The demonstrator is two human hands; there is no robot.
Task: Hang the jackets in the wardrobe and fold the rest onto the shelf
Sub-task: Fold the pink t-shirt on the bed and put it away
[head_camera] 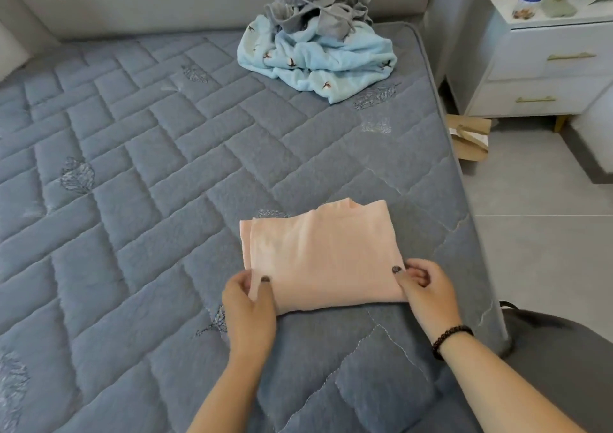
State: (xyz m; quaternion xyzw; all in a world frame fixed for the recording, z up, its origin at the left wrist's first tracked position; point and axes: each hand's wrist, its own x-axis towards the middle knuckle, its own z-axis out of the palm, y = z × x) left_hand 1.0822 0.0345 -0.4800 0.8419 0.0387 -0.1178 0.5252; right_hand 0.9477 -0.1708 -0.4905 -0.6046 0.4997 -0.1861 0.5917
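Now both hands pinch the near corners of the folded pink top point(318, 256), left hand point(248, 303) and right hand point(428, 295), long axis running left-right, lower centre.

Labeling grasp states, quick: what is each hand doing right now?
Left hand: pinches the left near corner of the folded pink cotton garment.
Right hand: grips its right near corner.

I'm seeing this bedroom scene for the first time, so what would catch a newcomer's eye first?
The folded peach-pink garment lies on the near part of the grey quilted mattress, its near corners pinched by the left hand and right hand. At the far end, a crumpled light-blue printed garment lies heaped with a grey knit garment on top.
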